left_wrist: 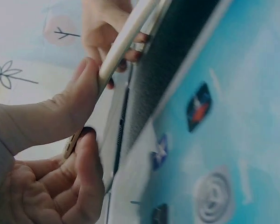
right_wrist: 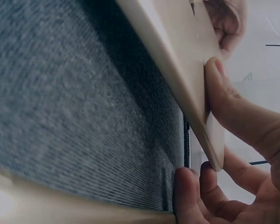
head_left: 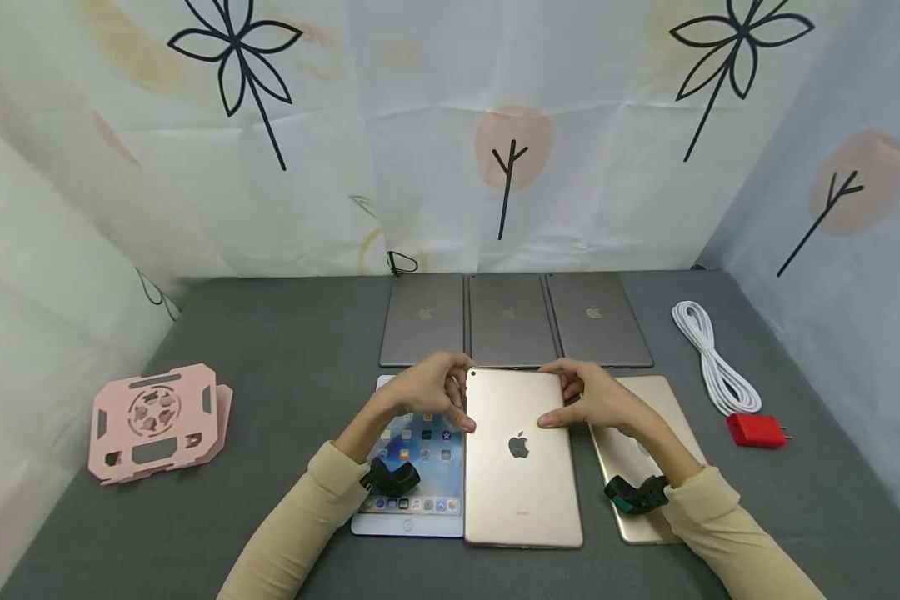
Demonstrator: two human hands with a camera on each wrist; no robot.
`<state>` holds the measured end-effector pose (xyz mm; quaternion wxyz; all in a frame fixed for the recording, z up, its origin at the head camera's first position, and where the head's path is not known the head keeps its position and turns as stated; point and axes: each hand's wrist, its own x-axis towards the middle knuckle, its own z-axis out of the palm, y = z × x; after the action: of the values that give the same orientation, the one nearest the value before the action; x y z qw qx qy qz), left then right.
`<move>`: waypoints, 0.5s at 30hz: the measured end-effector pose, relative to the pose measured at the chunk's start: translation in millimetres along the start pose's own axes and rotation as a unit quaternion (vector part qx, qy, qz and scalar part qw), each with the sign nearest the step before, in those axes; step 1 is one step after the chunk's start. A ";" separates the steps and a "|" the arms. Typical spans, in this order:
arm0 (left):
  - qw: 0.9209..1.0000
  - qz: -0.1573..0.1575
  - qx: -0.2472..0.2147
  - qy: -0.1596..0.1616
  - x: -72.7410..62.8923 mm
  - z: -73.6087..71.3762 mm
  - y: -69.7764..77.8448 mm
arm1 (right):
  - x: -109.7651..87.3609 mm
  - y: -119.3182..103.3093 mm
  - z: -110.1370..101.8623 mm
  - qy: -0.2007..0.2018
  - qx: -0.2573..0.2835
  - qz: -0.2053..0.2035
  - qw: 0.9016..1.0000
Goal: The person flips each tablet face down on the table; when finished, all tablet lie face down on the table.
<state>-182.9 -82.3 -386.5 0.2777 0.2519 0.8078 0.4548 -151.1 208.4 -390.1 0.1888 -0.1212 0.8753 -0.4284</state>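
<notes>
A gold tablet (head_left: pixel 523 483) with its back and dark apple logo facing up is held off the cloth, its underside shadowed in the right wrist view. My left hand (head_left: pixel 437 387) pinches its upper left edge, thumb on the back and fingers below. On the upper right edge my right hand (head_left: pixel 596 396) pinches likewise. Left of it lies a white tablet (head_left: pixel 412 525), screen lit with app icons, partly covered by my left hand and wrist. A second gold tablet (head_left: pixel 663 404) lies back up under my right forearm, partly hidden.
Three grey tablets (head_left: pixel 423 325) lie side by side behind the hands. A pink cut-out case (head_left: pixel 153 425) sits at the left. At the right are a coiled white cable (head_left: pixel 708 354) and a red charger plug (head_left: pixel 756 430). Grey cloth (head_left: pixel 292 358) covers the table.
</notes>
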 end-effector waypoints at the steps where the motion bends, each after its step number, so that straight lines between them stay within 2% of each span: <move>1: 1.000 0.003 0.022 0.009 0.9 1.1 -1.2 | 0.0 0.0 -0.1 0.004 -0.004 -0.002 1.000; 6: 0.996 0.006 0.087 0.031 5.2 6.1 -5.3 | -1.1 -1.5 -0.4 0.018 -0.031 -0.008 0.999; 15: 0.991 -0.001 0.128 0.036 10.6 9.3 -7.8 | 3.1 0.6 -1.9 0.014 -0.070 -0.010 0.997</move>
<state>-185.4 -73.4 -399.7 0.2145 0.2681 0.8691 0.3560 -154.7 208.9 -390.3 0.1631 -0.1368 0.9046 -0.3694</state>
